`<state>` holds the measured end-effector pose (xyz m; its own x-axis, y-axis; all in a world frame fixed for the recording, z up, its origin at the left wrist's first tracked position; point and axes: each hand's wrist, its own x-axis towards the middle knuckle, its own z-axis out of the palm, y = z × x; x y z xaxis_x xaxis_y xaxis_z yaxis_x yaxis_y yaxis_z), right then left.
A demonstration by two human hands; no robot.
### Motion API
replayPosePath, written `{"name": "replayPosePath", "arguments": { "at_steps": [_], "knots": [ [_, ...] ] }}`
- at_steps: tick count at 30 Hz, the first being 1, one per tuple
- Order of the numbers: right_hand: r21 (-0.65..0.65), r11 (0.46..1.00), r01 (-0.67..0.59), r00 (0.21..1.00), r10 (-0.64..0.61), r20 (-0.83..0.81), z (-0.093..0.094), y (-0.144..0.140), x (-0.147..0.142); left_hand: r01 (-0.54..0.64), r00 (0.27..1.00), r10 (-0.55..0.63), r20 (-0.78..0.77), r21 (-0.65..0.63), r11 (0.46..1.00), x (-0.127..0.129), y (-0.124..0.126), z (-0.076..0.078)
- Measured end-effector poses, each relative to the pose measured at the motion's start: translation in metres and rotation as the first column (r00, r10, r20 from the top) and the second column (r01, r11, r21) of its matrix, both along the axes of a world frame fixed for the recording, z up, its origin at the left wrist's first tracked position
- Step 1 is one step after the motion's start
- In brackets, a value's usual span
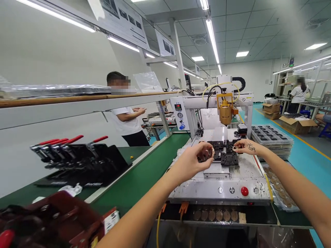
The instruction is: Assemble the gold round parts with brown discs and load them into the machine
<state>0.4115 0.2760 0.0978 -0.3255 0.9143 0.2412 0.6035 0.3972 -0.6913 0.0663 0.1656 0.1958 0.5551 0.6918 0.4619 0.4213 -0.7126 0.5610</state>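
My left hand (191, 160) is closed, with thumb and fingers curled around a shiny copper-coloured round part (211, 152) held on edge left of the black fixture. Over the fixture's right side, my right hand (247, 147) has its fingertips pinched together at a small light-coloured piece that is too small to name. The black fixture (229, 159) lies on the white bed of a benchtop machine. Above it hangs the machine's brass-coloured head (226, 113), apart from both hands.
Push buttons, one a large red button (244, 191), line the machine's front. Below lies a row of round copper discs (219, 215). Stacked trays (271, 134) and bagged discs (279, 187) sit right. Red-handled toggle clamps (69, 148) stand left. A person (126, 120) stands beyond the shelf.
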Motion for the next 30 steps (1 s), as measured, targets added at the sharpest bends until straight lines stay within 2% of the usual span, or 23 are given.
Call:
{"name": "replayPosePath", "arguments": {
  "at_steps": [5,11,18,24,27,30],
  "knots": [
    [-0.010,1.000,0.000,0.999,0.001,0.042,-0.004,0.009,0.001,-0.036,0.999,0.036,0.038,0.019,0.999,-0.031,-0.027,-0.015],
    [0.110,0.990,0.085,0.989,-0.098,0.112,-0.012,0.000,-0.007,-0.086,0.994,0.089,0.066,-0.052,0.995,-0.063,-0.050,-0.034],
    [0.207,0.974,0.088,0.971,-0.130,0.203,-0.011,-0.003,-0.016,-0.149,0.984,0.152,0.089,-0.041,0.988,-0.088,-0.071,-0.054],
    [0.287,0.952,0.101,0.966,-0.163,0.201,0.000,-0.006,-0.019,-0.175,0.971,0.189,0.149,-0.106,0.979,-0.099,-0.089,-0.066],
    [0.367,0.914,0.174,0.959,-0.242,0.149,0.004,-0.020,-0.026,-0.166,0.967,0.180,0.179,-0.092,0.982,-0.093,-0.093,-0.072],
    [0.482,0.811,0.330,0.920,-0.390,0.027,-0.003,-0.063,-0.033,-0.166,0.968,0.174,0.179,-0.060,0.984,-0.091,-0.096,-0.085]
  ]
}}
